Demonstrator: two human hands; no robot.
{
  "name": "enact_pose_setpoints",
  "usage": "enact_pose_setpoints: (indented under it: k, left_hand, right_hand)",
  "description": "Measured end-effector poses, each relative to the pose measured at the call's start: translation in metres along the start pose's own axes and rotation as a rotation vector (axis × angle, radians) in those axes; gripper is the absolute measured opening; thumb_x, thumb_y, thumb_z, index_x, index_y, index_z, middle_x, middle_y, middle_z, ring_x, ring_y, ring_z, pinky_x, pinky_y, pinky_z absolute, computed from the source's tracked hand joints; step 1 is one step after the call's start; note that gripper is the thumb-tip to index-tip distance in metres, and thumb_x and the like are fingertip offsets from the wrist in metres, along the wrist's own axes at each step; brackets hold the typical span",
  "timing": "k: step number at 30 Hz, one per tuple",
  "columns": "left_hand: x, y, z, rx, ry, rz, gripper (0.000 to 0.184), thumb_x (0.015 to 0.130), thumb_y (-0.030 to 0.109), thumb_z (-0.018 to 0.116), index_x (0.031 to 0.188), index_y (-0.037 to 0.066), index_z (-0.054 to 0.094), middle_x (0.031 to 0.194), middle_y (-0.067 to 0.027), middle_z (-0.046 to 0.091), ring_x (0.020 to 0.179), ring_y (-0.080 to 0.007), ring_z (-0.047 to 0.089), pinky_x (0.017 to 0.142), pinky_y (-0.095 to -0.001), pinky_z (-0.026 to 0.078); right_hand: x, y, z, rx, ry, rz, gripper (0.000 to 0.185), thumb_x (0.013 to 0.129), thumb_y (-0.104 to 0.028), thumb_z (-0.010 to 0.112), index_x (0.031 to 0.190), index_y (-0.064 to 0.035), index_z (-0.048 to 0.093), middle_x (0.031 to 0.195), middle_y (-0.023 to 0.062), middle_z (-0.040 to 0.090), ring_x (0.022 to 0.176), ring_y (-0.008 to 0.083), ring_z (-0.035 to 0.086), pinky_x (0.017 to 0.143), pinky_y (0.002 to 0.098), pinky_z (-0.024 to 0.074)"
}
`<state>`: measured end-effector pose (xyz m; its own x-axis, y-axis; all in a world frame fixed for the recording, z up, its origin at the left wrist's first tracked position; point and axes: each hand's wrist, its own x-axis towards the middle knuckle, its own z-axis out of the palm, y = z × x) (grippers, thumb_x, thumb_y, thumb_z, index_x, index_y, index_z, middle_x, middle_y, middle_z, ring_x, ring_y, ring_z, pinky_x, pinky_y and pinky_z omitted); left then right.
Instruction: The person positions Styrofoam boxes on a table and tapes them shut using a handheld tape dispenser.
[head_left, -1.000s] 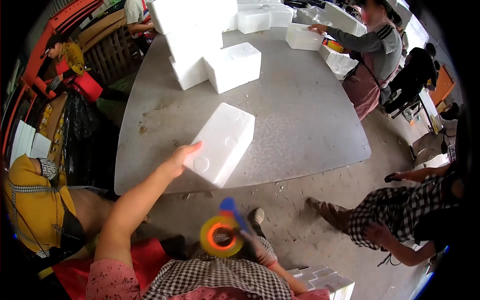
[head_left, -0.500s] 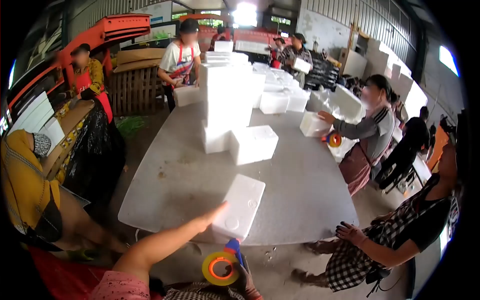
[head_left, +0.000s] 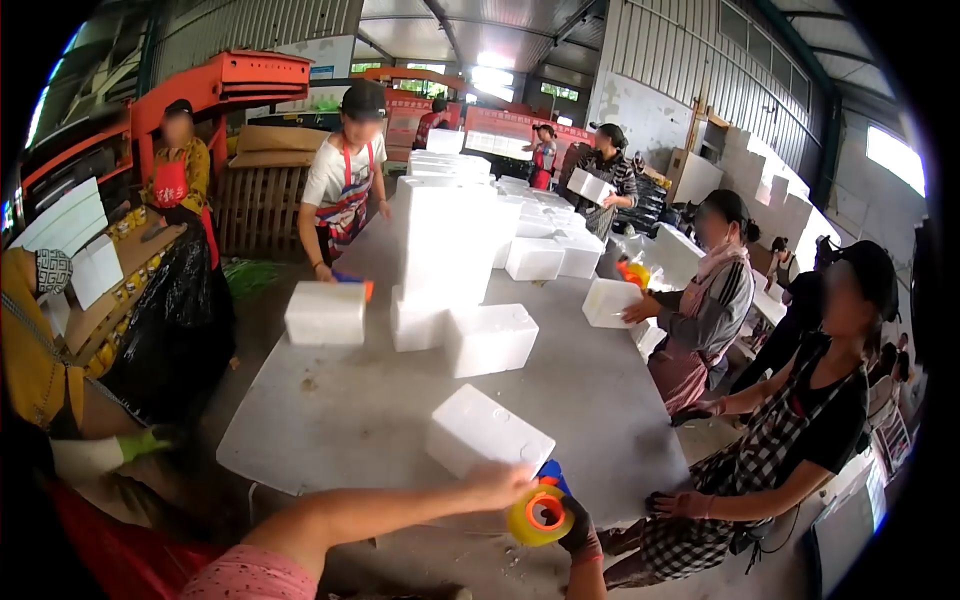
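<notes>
A closed white foam box (head_left: pixel 490 428) lies slanted on the near part of the grey table. My left hand (head_left: pixel 500 486) is bare and reaches across to the near right end of this box, beside the tape dispenser; its fingers are blurred, so their grip is unclear. In a dark glove, my right hand (head_left: pixel 580 532) is closed around the handle of a tape dispenser (head_left: pixel 540 514). The dispenser carries a roll of yellow tape on an orange hub, and its blue head is against or very near the box's end.
Stacked white foam boxes (head_left: pixel 445 240) rise mid-table (head_left: pixel 330 400), with a single box (head_left: pixel 490 338) before them. Across the left edge, a person handles another box (head_left: pixel 326 313). One person at the right holds a box (head_left: pixel 610 302); another's gloved hand (head_left: pixel 680 504) rests on the table edge.
The near box has turned and tilts the other way. My left hand has moved right to its end, and my right hand has raised the dispenser to it. A box appears at left.
</notes>
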<state>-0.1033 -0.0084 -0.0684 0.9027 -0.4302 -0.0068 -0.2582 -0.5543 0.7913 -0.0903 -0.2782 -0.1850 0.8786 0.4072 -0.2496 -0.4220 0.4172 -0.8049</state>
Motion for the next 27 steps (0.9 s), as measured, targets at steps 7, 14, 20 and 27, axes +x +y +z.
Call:
enact_pose_setpoints:
  k: [7, 14, 20, 27]
  left_hand:
    - [0.036, -0.030, -0.087, 0.754, 0.195, -0.228, 0.075, 0.084, 0.072, 0.041, 0.146, 0.031, 0.031, 0.155, -0.0105, 0.017, 0.143, -0.0385, 0.007, 0.106, -0.0702, 0.010]
    - [0.038, -0.037, -0.084, 0.731, 0.214, -0.247, 0.074, 0.083, 0.071, 0.043, 0.143, 0.029, 0.036, 0.152, -0.0092, 0.025, 0.141, -0.0402, 0.012, 0.103, -0.0687, 0.023]
    - [0.037, -0.044, -0.081, 0.759, 0.175, -0.310, 0.077, 0.083, 0.074, 0.040, 0.147, 0.033, 0.028, 0.153, -0.0102, 0.020, 0.143, -0.0390, 0.004, 0.104, -0.0665, 0.021]
    - [0.046, -0.067, -0.075, 0.730, 0.283, -0.285, 0.079, 0.082, 0.073, 0.043, 0.144, 0.026, 0.035, 0.149, -0.0127, 0.031, 0.140, -0.0422, 0.015, 0.103, -0.0694, 0.021]
  right_hand:
    - [0.012, -0.008, 0.019, 0.069, 0.082, -0.073, 0.049, 0.094, -0.038, 0.050, 0.129, -0.0034, 0.049, 0.116, 0.0089, 0.059, 0.101, 0.0200, 0.057, 0.088, 0.0360, 0.0480]
    - [-0.004, -0.012, 0.051, 0.080, 0.156, -0.243, 0.050, 0.095, -0.038, 0.047, 0.130, -0.0026, 0.048, 0.119, 0.0095, 0.057, 0.105, 0.0207, 0.056, 0.091, 0.0368, 0.0466]
    - [-0.013, -0.010, 0.061, 0.087, 0.146, -0.324, 0.050, 0.097, -0.039, 0.045, 0.131, -0.0019, 0.046, 0.122, 0.0099, 0.056, 0.109, 0.0212, 0.055, 0.094, 0.0374, 0.0454]
    - [-0.048, -0.006, 0.059, 0.137, 0.143, -0.444, 0.051, 0.098, -0.039, 0.042, 0.132, -0.0011, 0.045, 0.126, 0.0104, 0.055, 0.114, 0.0219, 0.053, 0.097, 0.0381, 0.0440]
